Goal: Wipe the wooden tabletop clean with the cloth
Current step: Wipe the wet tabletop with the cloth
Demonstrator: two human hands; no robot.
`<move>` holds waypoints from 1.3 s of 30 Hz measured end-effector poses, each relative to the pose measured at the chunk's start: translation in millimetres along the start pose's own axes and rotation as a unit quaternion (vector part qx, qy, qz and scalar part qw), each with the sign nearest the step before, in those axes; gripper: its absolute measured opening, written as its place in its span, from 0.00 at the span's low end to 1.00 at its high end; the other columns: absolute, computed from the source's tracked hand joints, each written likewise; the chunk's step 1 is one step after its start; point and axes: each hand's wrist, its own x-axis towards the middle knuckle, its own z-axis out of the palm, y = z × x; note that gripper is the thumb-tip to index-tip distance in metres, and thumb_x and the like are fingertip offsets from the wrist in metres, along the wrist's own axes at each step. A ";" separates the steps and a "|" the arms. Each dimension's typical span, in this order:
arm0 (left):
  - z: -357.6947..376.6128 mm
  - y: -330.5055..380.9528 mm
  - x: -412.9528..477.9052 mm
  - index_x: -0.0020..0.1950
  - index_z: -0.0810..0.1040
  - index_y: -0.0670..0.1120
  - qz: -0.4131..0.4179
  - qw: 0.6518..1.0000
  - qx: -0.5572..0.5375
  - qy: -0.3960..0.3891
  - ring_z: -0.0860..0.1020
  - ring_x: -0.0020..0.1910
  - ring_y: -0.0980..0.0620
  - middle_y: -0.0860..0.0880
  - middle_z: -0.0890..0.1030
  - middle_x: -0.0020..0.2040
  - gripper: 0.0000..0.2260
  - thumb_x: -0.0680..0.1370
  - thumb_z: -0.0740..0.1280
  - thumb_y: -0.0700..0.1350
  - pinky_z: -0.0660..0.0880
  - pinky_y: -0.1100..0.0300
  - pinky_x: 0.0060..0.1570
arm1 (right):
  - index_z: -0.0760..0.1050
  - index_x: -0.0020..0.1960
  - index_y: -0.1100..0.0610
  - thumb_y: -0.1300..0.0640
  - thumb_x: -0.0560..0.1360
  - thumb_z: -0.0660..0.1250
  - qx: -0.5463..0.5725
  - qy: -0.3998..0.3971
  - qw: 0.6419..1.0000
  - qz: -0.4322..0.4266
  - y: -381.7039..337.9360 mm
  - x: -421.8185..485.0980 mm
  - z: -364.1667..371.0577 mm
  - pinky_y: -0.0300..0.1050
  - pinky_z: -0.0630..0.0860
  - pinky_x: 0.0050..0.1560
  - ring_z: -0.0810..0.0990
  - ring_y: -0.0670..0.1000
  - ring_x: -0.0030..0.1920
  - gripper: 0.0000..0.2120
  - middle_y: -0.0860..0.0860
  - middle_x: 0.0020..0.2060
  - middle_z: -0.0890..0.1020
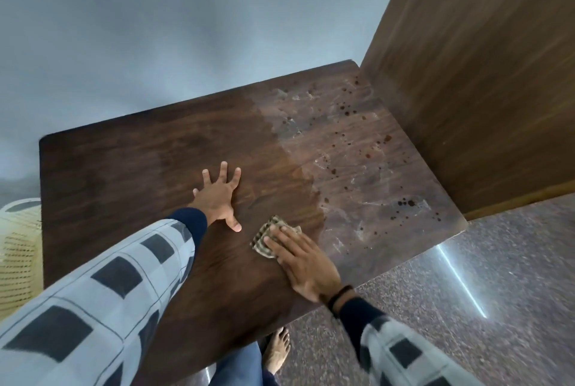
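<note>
The wooden tabletop (130, 167) fills the middle of the view; its left part is dark and even, while its right part (357, 149) is dusty, smeared and dotted with dark spots. A small folded checked cloth (264, 241) lies on the wood near the front edge, at the border of the dusty part. My right hand (303, 262) presses flat on the cloth with straight fingers, covering most of it. My left hand (219, 195) rests flat on the dark wood with its fingers spread, a little left of the cloth.
A tall wooden panel (473, 80) stands against the table's right side. A pale perforated basket (18, 248) sits beyond the left edge. Speckled stone floor (466, 307) lies to the right and below, with my bare foot (278, 351) on it. A grey wall (155, 27) is behind.
</note>
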 end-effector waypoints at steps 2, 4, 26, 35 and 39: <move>-1.2 -0.5 1.9 0.80 0.34 0.59 0.000 1.000 0.002 -0.002 0.32 0.77 0.33 0.54 0.26 0.77 0.69 0.58 0.85 0.52 0.51 0.26 0.69 | 0.48 0.83 0.47 0.52 0.85 0.53 -0.033 -0.015 0.999 -0.011 23.5 12.6 -16.0 0.52 0.51 0.81 0.45 0.48 0.82 0.29 0.47 0.83 0.48; 0.6 -0.9 3.2 0.80 0.34 0.59 0.002 1.000 0.009 0.000 0.33 0.77 0.33 0.53 0.27 0.78 0.69 0.58 0.85 0.53 0.52 0.26 0.69 | 0.49 0.83 0.47 0.52 0.86 0.51 0.002 0.011 0.994 0.105 32.6 28.6 -28.4 0.53 0.51 0.81 0.44 0.46 0.82 0.27 0.45 0.82 0.47; -1.4 -0.6 0.1 0.81 0.36 0.57 0.005 1.000 0.023 0.014 0.35 0.77 0.32 0.51 0.29 0.79 0.68 0.58 0.85 0.53 0.54 0.26 0.70 | 0.48 0.83 0.47 0.53 0.84 0.54 -0.034 -0.003 0.998 0.056 -12.6 -55.7 -0.7 0.55 0.52 0.81 0.45 0.49 0.82 0.30 0.47 0.82 0.48; -0.2 -1.8 0.4 0.81 0.36 0.58 0.009 1.000 0.021 0.011 0.35 0.77 0.32 0.51 0.29 0.79 0.68 0.58 0.85 0.53 0.54 0.26 0.70 | 0.45 0.84 0.47 0.51 0.84 0.55 -0.011 -0.003 1.000 0.021 -50.5 -81.5 24.5 0.54 0.51 0.81 0.46 0.51 0.83 0.32 0.48 0.83 0.46; -0.1 -1.5 -0.7 0.81 0.36 0.57 0.011 0.999 0.026 0.018 0.36 0.77 0.31 0.51 0.30 0.79 0.68 0.58 0.85 0.54 0.55 0.26 0.69 | 0.47 0.83 0.47 0.55 0.85 0.54 -0.027 -0.012 0.993 0.118 5.2 -49.7 -14.7 0.57 0.52 0.81 0.45 0.49 0.82 0.30 0.48 0.82 0.48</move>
